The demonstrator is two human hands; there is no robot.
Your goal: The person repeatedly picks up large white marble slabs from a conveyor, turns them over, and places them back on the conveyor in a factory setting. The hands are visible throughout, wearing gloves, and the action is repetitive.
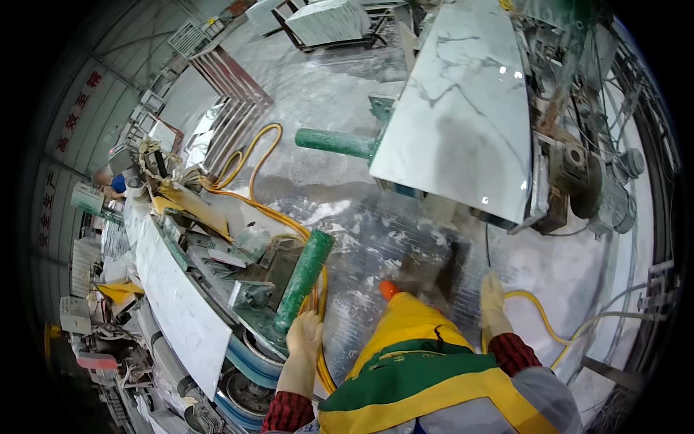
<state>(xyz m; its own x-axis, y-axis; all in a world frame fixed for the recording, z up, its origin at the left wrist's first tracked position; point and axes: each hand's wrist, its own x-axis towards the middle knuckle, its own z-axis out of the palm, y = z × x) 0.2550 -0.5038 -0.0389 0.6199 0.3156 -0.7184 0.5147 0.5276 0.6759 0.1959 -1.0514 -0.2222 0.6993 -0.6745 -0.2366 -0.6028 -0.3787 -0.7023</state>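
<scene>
Gloved left hand (305, 334) seemingly touching green roller (303, 278); red wall signs (72, 112).

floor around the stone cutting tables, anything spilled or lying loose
Yes. White stone slurry is smeared across the wet floor, and a yellow hose snakes loose over it between the machines. The marble slab looks intact.

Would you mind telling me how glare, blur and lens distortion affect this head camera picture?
In the head view, the fisheye bends straight edges near the rim, such as the long white slab at the left, and the corners are black. Small bright glints sit on the marble slab, and the wet floor shines. The left hand and right hand look slightly soft.
</scene>
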